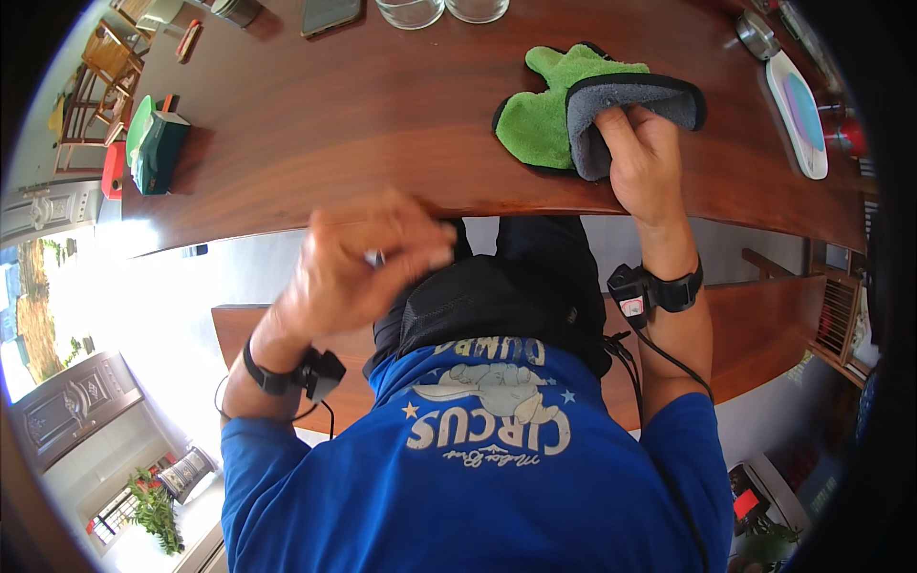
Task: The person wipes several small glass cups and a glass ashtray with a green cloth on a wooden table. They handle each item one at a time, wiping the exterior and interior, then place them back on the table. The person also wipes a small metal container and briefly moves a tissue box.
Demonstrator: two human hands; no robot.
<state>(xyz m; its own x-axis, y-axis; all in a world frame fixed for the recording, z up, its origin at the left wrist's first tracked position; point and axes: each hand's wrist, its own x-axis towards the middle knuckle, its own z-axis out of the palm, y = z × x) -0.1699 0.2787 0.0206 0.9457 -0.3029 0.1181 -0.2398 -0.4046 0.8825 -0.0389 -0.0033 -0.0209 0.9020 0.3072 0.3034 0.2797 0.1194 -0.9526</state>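
A two-sided microfibre cloth (534,132), bright green on one face and grey on the other with black edging, lies bunched on the wooden table (344,129). My right hand (645,165) pinches its grey side, thumb on top; part of the fingers is hidden in the fold. The near right part of the cloth is lifted and curls around the hand. My left hand (372,258) is blurred by motion. It hovers near the table's front edge, above my lap, with a gap between thumb and fingers and nothing seen in it.
Two clear glasses (410,11) and a phone (331,16) stand or lie at the far edge. A dark green tissue box (163,154) is at the left. On the right are a metal bowl (758,36) and a white tray-like item (801,118). Behind me runs a wooden bench (752,336).
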